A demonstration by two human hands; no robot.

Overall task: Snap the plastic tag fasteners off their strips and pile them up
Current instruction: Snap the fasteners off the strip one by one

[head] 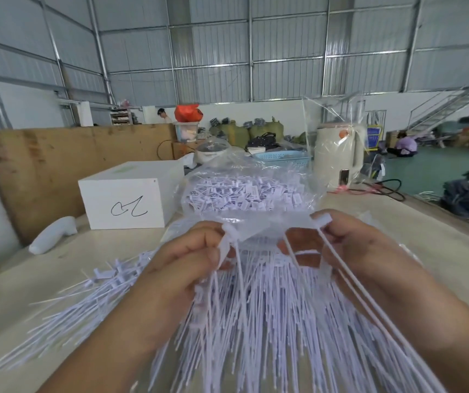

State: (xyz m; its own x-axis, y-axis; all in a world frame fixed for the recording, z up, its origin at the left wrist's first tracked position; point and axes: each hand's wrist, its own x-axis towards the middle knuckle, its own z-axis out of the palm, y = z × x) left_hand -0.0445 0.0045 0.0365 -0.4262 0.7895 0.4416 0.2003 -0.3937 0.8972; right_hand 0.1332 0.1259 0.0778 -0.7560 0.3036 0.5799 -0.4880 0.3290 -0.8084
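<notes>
My left hand grips a bunch of white plastic tag fasteners near their flat heads, the thin tails hanging down toward me. My right hand pinches a few fasteners by their head, their long tails running down to the lower right. Both hands are raised above a wide pile of loose white fasteners spread over the table. More loose fasteners fan out to the left of the pile.
A clear plastic bag full of fasteners sits behind my hands. A white box stands at the left, a white bottle-like object beside it. A wrapped kettle and black cable are at the right back.
</notes>
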